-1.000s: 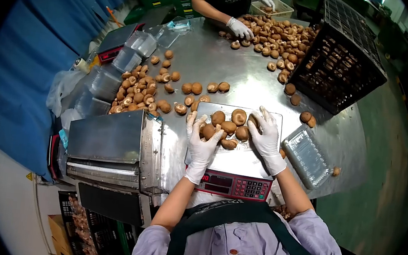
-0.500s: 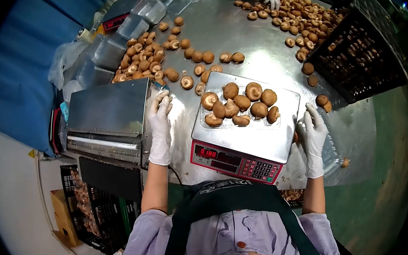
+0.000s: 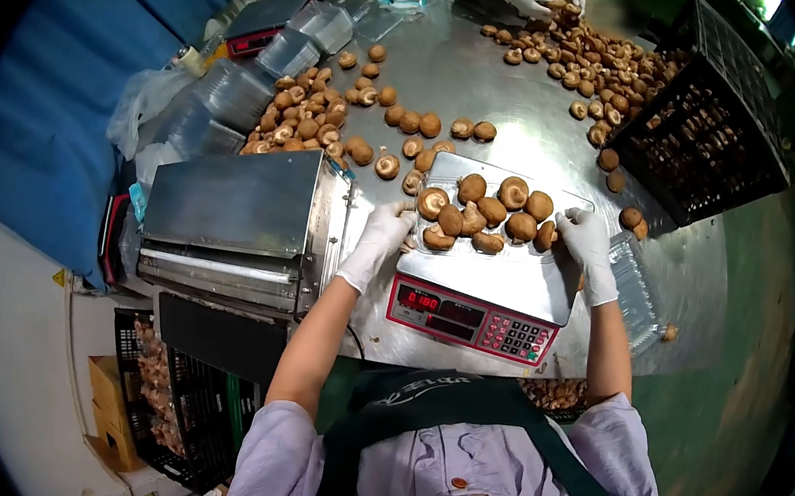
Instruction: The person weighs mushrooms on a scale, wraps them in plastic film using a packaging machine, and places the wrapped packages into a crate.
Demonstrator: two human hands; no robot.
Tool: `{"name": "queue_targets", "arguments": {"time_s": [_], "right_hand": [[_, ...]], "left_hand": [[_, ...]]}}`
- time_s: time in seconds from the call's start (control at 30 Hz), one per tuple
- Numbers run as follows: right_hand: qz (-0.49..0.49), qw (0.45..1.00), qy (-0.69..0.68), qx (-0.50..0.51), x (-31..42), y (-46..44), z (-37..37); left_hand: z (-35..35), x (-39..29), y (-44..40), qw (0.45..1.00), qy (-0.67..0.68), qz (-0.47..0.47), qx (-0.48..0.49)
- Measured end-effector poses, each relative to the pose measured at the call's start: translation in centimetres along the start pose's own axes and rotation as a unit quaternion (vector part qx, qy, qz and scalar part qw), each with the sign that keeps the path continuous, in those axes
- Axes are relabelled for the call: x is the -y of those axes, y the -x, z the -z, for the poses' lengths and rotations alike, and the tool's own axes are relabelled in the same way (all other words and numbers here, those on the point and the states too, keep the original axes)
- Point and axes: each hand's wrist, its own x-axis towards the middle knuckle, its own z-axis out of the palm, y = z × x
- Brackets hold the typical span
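Observation:
A clear plastic tray [image 3: 510, 253] of brown shiitake mushrooms [image 3: 490, 211] rests on the steel platform of a red-framed digital scale [image 3: 472, 322], whose lit display appears to read 0180. My white-gloved left hand [image 3: 382, 242] has its fingertips closed at the tray's left edge. At the opposite side, my gloved right hand [image 3: 588, 252] curls its fingers around the tray's right edge. The rim under both sets of fingers is partly hidden.
A metal wrapping machine [image 3: 233, 202] stands left of the scale, beside stacked clear trays [image 3: 229, 95]. Loose mushrooms [image 3: 300, 112] lie behind it. A black crate [image 3: 706, 125] tilts at the right. Another person's gloved hands [image 3: 530, 2] touch the far mushroom pile. An unfilled tray [image 3: 636, 288] lies right.
Both my hands have moved inward, from beside the scale to the two edges of the mushroom tray. The view has shifted slightly. A second gloved hand of the other person now shows.

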Motion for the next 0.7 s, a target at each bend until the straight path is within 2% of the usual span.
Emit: {"name": "queue_targets", "arguments": {"time_s": [0.07,0.13,0.2,0.3,0.33,0.47,0.6,0.67,0.7], "right_hand": [[-0.021,0.999,-0.030,0.013,0.4,0.2,-0.6],[-0.043,0.997,-0.070,0.017,1.3,1.2,-0.9],[-0.052,0.993,-0.104,0.013,3.2,2.4,-1.0],[-0.021,0.992,-0.127,0.001,7.4,4.1,-1.2],[-0.009,0.990,-0.138,0.001,8.7,4.5,-1.8],[0.029,0.995,-0.089,-0.033,18.0,7.2,-3.8],[0.065,0.997,-0.005,-0.035,26.3,7.8,-9.8],[0.060,0.998,-0.019,0.023,29.9,7.5,-12.7],[0.064,0.998,0.006,0.012,31.6,7.6,-14.3]], "left_hand": [[0.3,0.1,-0.3,0.996,-0.056,-0.045,-0.045],[1.9,-0.8,0.2,0.994,-0.092,-0.060,-0.022],[3.9,-1.5,0.9,0.991,-0.097,-0.088,-0.040],[9.1,-2.3,1.8,0.976,-0.169,-0.133,-0.041],[10.7,-3.5,3.5,0.986,-0.121,-0.105,-0.040],[19.9,-2.6,3.8,0.991,-0.078,-0.107,-0.035],[29.7,-0.6,3.3,0.985,-0.129,-0.103,-0.053],[34.0,0.6,3.4,0.981,-0.156,-0.094,-0.065],[35.7,1.1,3.7,0.983,-0.148,-0.084,-0.073]]}}
